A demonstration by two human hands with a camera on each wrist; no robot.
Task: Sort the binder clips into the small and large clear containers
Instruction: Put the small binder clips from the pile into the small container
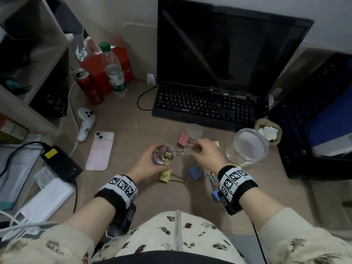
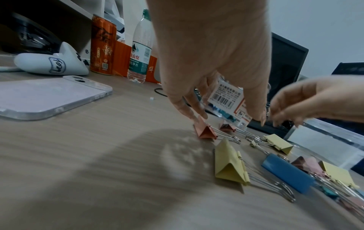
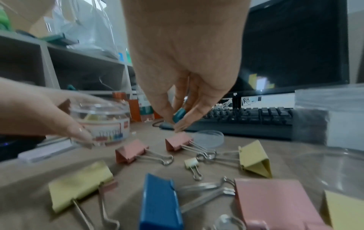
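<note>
Wooden desk (image 1: 122,119), on it loose binder clips (image 1: 194,172), large clear jar (image 1: 247,147), round lid (image 1: 194,130), keyboard (image 1: 205,107), phone (image 1: 100,151), controller (image 1: 85,122), can (image 1: 89,86), bottle (image 1: 114,71), charger (image 1: 61,162).

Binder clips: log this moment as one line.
left hand holds small container | right hand pinches teal clip | large container empty | big clips on desk

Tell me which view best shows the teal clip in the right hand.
The right wrist view: the teal clip sits sharp and unobstructed, pinched by the right hand. In the head view it is only a dark speck under the fingers. The left wrist view doesn't clearly show it.
</note>
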